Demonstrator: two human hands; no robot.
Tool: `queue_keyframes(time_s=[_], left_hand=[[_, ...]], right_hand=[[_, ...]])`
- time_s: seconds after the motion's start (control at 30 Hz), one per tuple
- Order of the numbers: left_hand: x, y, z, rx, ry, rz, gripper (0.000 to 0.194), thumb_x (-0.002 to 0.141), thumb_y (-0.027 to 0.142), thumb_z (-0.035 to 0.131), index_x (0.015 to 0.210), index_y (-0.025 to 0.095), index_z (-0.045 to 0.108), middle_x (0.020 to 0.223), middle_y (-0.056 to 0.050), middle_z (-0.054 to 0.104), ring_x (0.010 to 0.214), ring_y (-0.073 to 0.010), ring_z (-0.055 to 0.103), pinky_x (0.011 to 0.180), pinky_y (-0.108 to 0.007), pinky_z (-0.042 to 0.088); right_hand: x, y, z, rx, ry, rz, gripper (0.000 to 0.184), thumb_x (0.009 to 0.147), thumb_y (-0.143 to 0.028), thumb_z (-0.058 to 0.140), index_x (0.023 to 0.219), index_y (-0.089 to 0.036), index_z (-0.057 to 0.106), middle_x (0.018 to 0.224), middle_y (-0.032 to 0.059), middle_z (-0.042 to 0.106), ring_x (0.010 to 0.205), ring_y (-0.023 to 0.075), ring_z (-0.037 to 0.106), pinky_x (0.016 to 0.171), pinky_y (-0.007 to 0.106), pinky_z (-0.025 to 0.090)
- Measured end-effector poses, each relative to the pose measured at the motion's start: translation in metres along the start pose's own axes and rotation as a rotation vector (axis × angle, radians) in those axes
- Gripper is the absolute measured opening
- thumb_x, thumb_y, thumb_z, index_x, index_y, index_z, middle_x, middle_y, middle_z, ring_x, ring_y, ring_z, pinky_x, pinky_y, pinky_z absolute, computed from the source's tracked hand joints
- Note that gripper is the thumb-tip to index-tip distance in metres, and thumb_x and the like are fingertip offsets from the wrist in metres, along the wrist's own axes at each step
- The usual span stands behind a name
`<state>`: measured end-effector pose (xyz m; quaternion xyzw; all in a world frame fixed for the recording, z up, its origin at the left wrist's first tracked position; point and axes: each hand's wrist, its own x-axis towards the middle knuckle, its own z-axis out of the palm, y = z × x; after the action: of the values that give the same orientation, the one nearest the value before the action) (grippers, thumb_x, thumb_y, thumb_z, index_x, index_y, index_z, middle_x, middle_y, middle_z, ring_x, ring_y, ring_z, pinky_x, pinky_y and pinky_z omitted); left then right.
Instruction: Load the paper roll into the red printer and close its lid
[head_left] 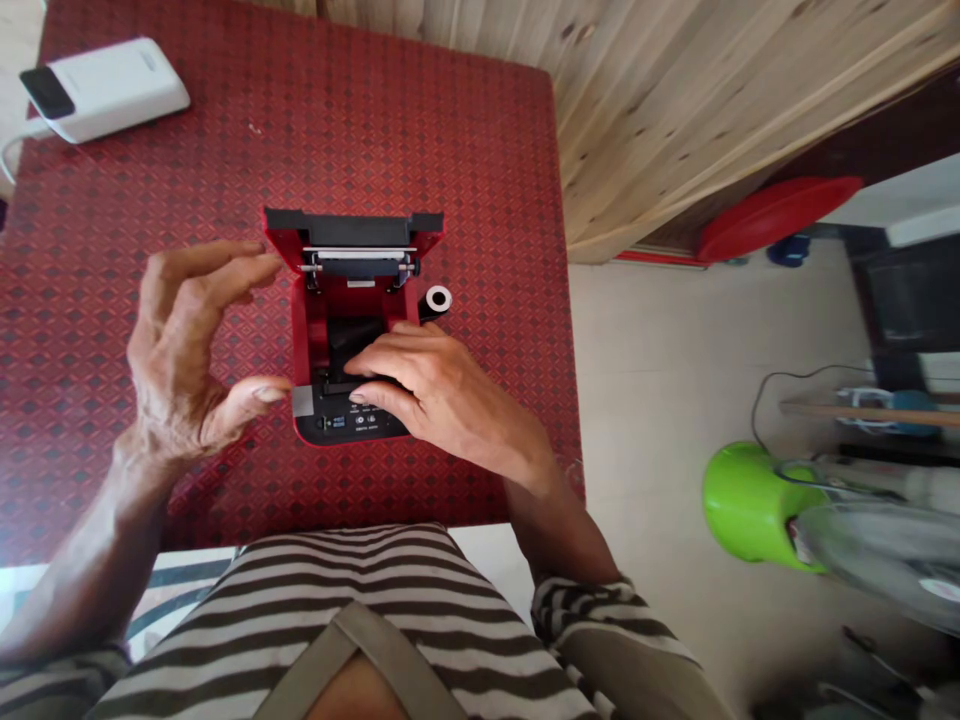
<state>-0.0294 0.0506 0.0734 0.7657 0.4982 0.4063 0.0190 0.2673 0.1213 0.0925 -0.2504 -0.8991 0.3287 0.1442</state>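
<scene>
A small red and black receipt printer [341, 300] stands on the red patterned tablecloth [450, 150] with its lid [352, 235] swung open toward the far side. My right hand [442, 395] lies over the printer's front, fingers stretched flat into the open paper bay and across the black button panel. My left hand [191, 345] hovers at the printer's left side, fingers apart and curved, thumb tip touching the printer's front left corner; it holds nothing. A small white paper roll [438, 299] lies just right of the printer, beyond my right hand.
A white power bank [105, 88] with a white cable lies at the table's far left corner. Wooden wall panelling runs behind the table. On the floor to the right are a green fan base [750, 505], cables and a red basin [772, 215].
</scene>
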Motion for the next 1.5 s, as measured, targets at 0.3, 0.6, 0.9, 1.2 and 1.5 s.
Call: queue_keyframes(time_s=[0.3,0.6,0.9,1.2,1.5], left_hand=[[0.048,-0.018,0.011,0.071,-0.018,-0.045,0.099,0.133,0.092,0.038,0.187,0.013,0.061,0.181,-0.020,0.071,0.174,-0.0345,0.065,0.136,-0.055,0.067],[0.040,0.001,0.010,-0.074,-0.163,-0.103,0.097,0.132,0.092,0.034,0.177,0.017,0.075,0.153,-0.014,0.091,0.140,-0.0307,0.087,0.128,-0.053,0.068],[-0.032,0.013,0.010,-0.024,-0.272,0.035,0.082,0.114,0.100,0.074,0.170,0.041,0.081,0.163,-0.011,0.088,0.159,-0.0458,0.084,0.131,-0.065,0.066],[-0.041,0.017,0.017,0.014,-0.244,0.064,0.073,0.110,0.073,0.094,0.174,0.042,0.077,0.170,-0.013,0.085,0.162,-0.0475,0.082,0.130,-0.066,0.068],[-0.052,0.013,0.025,0.046,-0.211,0.101,0.086,0.108,0.082,0.095,0.177,0.037,0.073,0.171,-0.016,0.082,0.164,-0.0474,0.080,0.139,-0.066,0.061]], right_hand=[[-0.006,0.009,0.011,0.097,0.190,0.014,0.022,0.132,-0.026,0.073,0.128,-0.024,0.096,0.118,0.0064,0.098,0.103,0.0232,0.088,0.102,0.041,0.070],[-0.033,-0.026,0.032,-0.352,0.361,-0.150,0.032,0.129,-0.007,0.067,0.134,-0.026,0.092,0.115,0.0046,0.096,0.107,0.0235,0.082,0.096,0.041,0.068],[-0.040,-0.030,0.046,-0.521,0.434,-0.253,0.029,0.127,-0.009,0.070,0.136,-0.024,0.093,0.122,0.0072,0.099,0.114,0.0245,0.085,0.084,0.040,0.066],[-0.039,-0.029,0.046,-0.535,0.428,-0.219,0.031,0.130,-0.011,0.063,0.138,-0.023,0.091,0.119,0.0073,0.097,0.108,0.0240,0.083,0.087,0.040,0.066],[-0.049,-0.017,0.047,-0.382,0.691,-0.168,0.028,0.125,-0.008,0.077,0.150,-0.019,0.082,0.126,0.0099,0.099,0.111,0.0245,0.090,0.101,0.039,0.073]])
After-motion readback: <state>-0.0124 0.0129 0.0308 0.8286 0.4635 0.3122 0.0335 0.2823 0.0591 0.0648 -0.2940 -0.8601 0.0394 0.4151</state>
